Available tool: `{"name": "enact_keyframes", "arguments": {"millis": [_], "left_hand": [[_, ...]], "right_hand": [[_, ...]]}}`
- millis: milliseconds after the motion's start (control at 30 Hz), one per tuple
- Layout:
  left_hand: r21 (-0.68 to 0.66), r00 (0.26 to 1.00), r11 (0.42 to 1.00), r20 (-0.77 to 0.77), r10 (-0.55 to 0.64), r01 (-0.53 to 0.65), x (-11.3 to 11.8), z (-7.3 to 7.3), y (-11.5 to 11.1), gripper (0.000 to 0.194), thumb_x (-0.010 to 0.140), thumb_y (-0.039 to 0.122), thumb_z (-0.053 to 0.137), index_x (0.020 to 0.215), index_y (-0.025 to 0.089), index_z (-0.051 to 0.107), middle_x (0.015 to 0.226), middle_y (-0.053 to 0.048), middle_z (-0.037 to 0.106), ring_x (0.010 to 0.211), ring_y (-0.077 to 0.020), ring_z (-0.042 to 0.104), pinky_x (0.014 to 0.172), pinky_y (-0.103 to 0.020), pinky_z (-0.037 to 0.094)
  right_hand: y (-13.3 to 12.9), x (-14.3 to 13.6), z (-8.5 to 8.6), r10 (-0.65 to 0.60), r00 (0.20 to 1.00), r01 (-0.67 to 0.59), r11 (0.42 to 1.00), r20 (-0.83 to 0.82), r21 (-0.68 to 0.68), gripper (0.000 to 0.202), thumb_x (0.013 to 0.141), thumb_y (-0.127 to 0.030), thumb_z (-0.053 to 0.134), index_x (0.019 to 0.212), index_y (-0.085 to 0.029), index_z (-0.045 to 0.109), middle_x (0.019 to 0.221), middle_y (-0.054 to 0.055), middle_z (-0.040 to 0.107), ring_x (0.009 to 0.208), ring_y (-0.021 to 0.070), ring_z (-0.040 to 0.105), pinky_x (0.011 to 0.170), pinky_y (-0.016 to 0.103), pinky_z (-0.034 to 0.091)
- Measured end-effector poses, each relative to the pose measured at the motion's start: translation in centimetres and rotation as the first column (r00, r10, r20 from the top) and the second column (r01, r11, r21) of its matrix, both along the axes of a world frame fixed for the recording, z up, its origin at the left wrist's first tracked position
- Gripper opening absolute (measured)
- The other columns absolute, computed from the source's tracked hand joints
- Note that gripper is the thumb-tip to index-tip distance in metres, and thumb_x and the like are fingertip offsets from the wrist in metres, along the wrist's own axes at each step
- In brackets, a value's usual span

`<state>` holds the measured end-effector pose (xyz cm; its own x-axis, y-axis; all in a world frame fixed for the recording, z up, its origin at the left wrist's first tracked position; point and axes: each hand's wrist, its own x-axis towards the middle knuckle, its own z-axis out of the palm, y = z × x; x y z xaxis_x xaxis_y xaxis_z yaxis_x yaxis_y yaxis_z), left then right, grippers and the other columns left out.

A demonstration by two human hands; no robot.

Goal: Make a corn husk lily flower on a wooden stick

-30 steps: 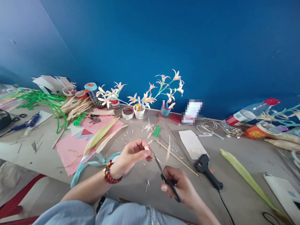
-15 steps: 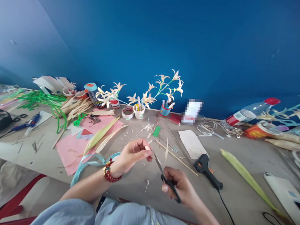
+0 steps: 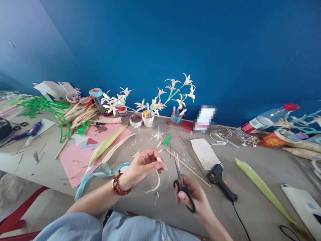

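Observation:
My left hand (image 3: 145, 165), with a red bead bracelet at the wrist, pinches a small pale piece of corn husk (image 3: 162, 163) between thumb and fingers. A thin curled husk strip (image 3: 156, 184) shows just below those fingers. To the right, my right hand (image 3: 192, 195) holds black-handled scissors (image 3: 181, 185) by the loops. Their blades point up and stand slightly apart, a short way from the husk piece. Small pale scraps lie on the table around both hands. Beyond them is a small pale flower (image 3: 157, 134) by a green paper piece (image 3: 167, 140).
A black glue gun (image 3: 222, 182) with its cord lies right of my right hand, near a wooden stick (image 3: 189, 168) and white paper (image 3: 205, 154). Pink paper (image 3: 72, 164), light-blue ribbon (image 3: 85, 182) and husks (image 3: 107, 144) lie left. Husk flowers (image 3: 157, 105) stand in cups behind.
The scissors have drawn away rightward from the husk piece, and their blades have parted. The curled strip has shifted from near the blades to below my left hand.

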<state>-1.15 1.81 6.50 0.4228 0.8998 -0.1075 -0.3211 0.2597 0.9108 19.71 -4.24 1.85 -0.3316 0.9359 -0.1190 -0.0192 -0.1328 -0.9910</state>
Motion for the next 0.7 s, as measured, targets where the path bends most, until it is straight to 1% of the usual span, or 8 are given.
{"name": "enact_keyframes", "arguments": {"millis": [67, 133, 167, 233, 333, 433, 533, 700], "left_hand": [[-0.001, 0.999, 1.000, -0.043, -0.006, 0.006, 0.3, -0.1, -0.2, 0.025, 0.076, 0.032, 0.078, 0.077, 0.014, 0.060, 0.072, -0.002, 0.065, 0.064, -0.0120, 0.061, 0.065, -0.025, 0.050], [0.009, 0.996, 1.000, -0.085, -0.023, 0.024, 0.6, -0.2, -0.4, 0.025, 0.077, 0.032, 0.077, 0.078, 0.014, 0.060, 0.071, -0.002, 0.064, 0.064, -0.0118, 0.061, 0.065, -0.024, 0.048], [0.018, 0.994, 0.999, -0.107, -0.034, 0.036, 0.7, -0.3, -0.5, 0.025, 0.077, 0.032, 0.077, 0.078, 0.014, 0.060, 0.070, -0.002, 0.064, 0.064, -0.0116, 0.060, 0.063, -0.023, 0.047], [0.034, 0.987, 0.997, -0.152, -0.058, 0.064, 0.8, -0.5, -0.6, 0.024, 0.077, 0.032, 0.076, 0.077, 0.013, 0.060, 0.069, -0.001, 0.062, 0.063, -0.0107, 0.058, 0.061, -0.022, 0.044], [0.039, 0.980, 0.994, -0.180, -0.089, 0.097, 1.0, -0.8, -0.8, 0.024, 0.078, 0.032, 0.076, 0.078, 0.013, 0.061, 0.068, -0.001, 0.061, 0.062, -0.0100, 0.055, 0.060, -0.022, 0.042], [-0.007, 0.994, 0.996, -0.062, -0.087, 0.087, 1.1, -1.2, -1.2, 0.025, 0.081, 0.035, 0.073, 0.079, 0.013, 0.062, 0.073, -0.003, 0.062, 0.065, -0.0117, 0.057, 0.065, -0.024, 0.046], [-0.051, 0.997, 0.998, 0.073, -0.035, 0.039, 1.6, -1.7, -1.8, 0.026, 0.083, 0.038, 0.071, 0.080, 0.014, 0.063, 0.079, -0.005, 0.063, 0.069, -0.0135, 0.059, 0.070, -0.027, 0.048], [-0.017, 0.995, 0.998, 0.071, 0.064, -0.063, 2.3, -2.1, -2.4, 0.023, 0.078, 0.034, 0.076, 0.078, 0.015, 0.063, 0.077, -0.003, 0.060, 0.071, -0.0128, 0.056, 0.067, -0.024, 0.046]], "right_hand": [[0.3, -0.4, 0.5, -0.077, 0.997, 0.077, 0.996, -0.013, 0.039, 0.043, 0.074, -0.059, 0.073, 0.076, -0.019, 0.056, 0.064, 0.003, 0.062, 0.056, 0.0145, 0.052, 0.052, 0.025, 0.040], [0.6, -1.0, 1.0, -0.207, 0.976, 0.210, 0.976, -0.066, 0.053, 0.037, 0.073, -0.048, 0.078, 0.086, -0.021, 0.057, 0.077, 0.005, 0.066, 0.059, 0.0148, 0.052, 0.052, 0.025, 0.041], [0.8, -1.4, 1.3, -0.264, 0.959, 0.270, 0.961, -0.103, 0.051, 0.036, 0.072, -0.044, 0.079, 0.090, -0.022, 0.056, 0.081, 0.005, 0.067, 0.059, 0.0146, 0.051, 0.051, 0.025, 0.041], [1.1, -2.1, 1.8, -0.323, 0.934, 0.331, 0.943, -0.150, 0.030, 0.037, 0.071, -0.040, 0.080, 0.091, -0.023, 0.055, 0.081, 0.003, 0.065, 0.058, 0.0145, 0.050, 0.049, 0.025, 0.041], [1.4, -2.8, 2.0, -0.349, 0.924, 0.353, 0.936, -0.157, 0.000, 0.035, 0.068, -0.036, 0.081, 0.084, -0.022, 0.053, 0.073, 0.001, 0.062, 0.058, 0.0152, 0.052, 0.051, 0.027, 0.043], [1.3, -3.1, 1.5, -0.392, 0.900, 0.398, 0.918, -0.190, -0.008, 0.032, 0.070, -0.034, 0.079, 0.085, -0.022, 0.053, 0.072, -0.001, 0.061, 0.056, 0.0136, 0.053, 0.052, 0.026, 0.044], [1.2, -3.0, 0.9, -0.430, 0.880, 0.437, 0.899, -0.199, -0.014, 0.030, 0.072, -0.034, 0.077, 0.087, -0.022, 0.054, 0.072, -0.001, 0.061, 0.051, 0.0107, 0.050, 0.049, 0.024, 0.042], [1.1, -3.2, 0.7, -0.438, 0.883, 0.440, 0.898, -0.172, -0.025, 0.033, 0.070, -0.035, 0.079, 0.085, -0.022, 0.053, 0.069, -0.003, 0.059, 0.048, 0.0095, 0.048, 0.046, 0.024, 0.041]]}}
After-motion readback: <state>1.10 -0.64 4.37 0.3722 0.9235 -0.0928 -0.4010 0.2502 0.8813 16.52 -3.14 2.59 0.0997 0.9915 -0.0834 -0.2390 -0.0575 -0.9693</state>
